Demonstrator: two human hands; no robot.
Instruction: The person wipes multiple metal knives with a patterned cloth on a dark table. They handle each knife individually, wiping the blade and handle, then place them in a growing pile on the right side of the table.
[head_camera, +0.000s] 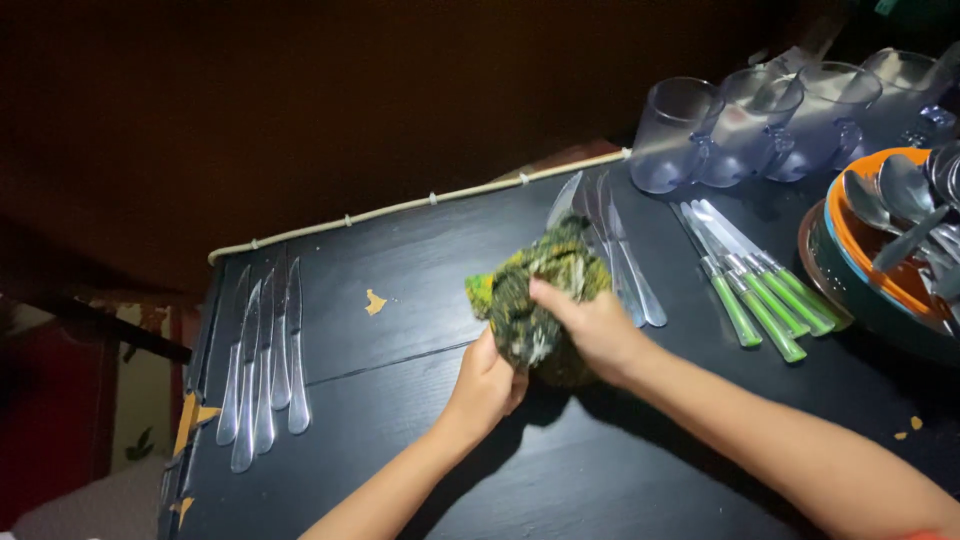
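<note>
Bunching a green and yellow cloth (535, 295) near the middle of the black desk (400, 420), both hands work together: the left hand (487, 385) has its grip clenched on the lower folds, and the right hand (590, 325) presses its grip closed over the top, likely so the cloth wraps something being wiped; whatever is inside stays hidden. Just behind the cloth, a few plain steel knives (620, 250) lie side by side, blades toward the far edge. To the right rest green-handled knives (755, 290), grouped by kind. Clear glass mugs (760, 125) stand in a row at the far right corner, beside stacked bowls (870, 270) holding spoons (900, 195). Near the left edge lies another row of steel knives (262, 355). No packages or labels show.
</note>
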